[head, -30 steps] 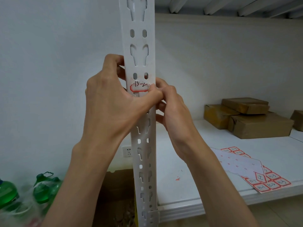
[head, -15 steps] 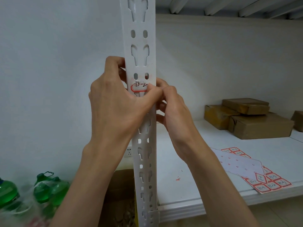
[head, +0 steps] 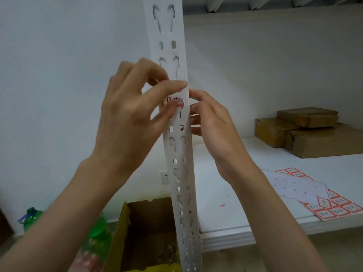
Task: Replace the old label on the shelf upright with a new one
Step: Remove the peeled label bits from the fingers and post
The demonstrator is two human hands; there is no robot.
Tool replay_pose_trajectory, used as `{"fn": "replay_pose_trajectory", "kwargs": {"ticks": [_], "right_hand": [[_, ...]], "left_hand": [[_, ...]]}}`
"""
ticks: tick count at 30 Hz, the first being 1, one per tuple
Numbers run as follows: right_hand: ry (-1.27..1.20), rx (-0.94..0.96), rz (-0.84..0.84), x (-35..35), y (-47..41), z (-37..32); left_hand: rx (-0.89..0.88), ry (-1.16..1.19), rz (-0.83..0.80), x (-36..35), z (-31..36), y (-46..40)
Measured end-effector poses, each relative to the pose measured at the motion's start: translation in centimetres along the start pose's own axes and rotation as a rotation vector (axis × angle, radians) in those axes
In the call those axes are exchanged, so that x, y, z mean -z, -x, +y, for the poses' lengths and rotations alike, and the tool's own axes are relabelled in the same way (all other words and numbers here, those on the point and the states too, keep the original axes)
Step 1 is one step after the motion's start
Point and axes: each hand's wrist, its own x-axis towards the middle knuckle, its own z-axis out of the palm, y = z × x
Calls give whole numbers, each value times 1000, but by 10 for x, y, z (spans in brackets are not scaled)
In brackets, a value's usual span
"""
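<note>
The white slotted shelf upright (head: pixel 181 173) runs top to bottom through the middle. A red-bordered label (head: pixel 174 101) with handwriting sticks on its front at hand height, partly blurred. My left hand (head: pixel 131 116) is in front of the upright; its forefinger lies across the upright just above the label and its thumb tip touches the label's lower edge. My right hand (head: pixel 211 122) is to the right, fingertips resting against the upright's right edge beside the label. A sheet of red-bordered labels (head: pixel 332 207) with a peeled white backing lies on the shelf at the right.
The white shelf board (head: pixel 225 230) carries brown cardboard boxes (head: pixel 314 136) at the back right. Below left stand an open yellow-edged carton (head: pixel 145 238) and green plastic bottles (head: pixel 31 216). A wall socket (head: pixel 164 177) sits behind the upright.
Both thumbs were pressed together on the label. Now my left hand has spread, forefinger above and thumb below the label, and my right hand has drawn back to the upright's right edge.
</note>
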Motion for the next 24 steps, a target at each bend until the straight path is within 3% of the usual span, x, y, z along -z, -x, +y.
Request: {"fn": "replay_pose_trajectory", "kwargs": {"ticks": [5,13,18,24], "right_hand": [[-20,-2,18,-1,2,-1],[-46,-33,-5,5,4,-4],[-45,-40,3,4,7,-5],[-25,-41,24,1,8,-4]], "left_hand": [[-322,-60,-219,6,-9,-18],[-526,-127,-413,19,-12,-46],[-597,-174,-409,20,-13,-47],[-555,-213,-358,17,-12,-42]]}}
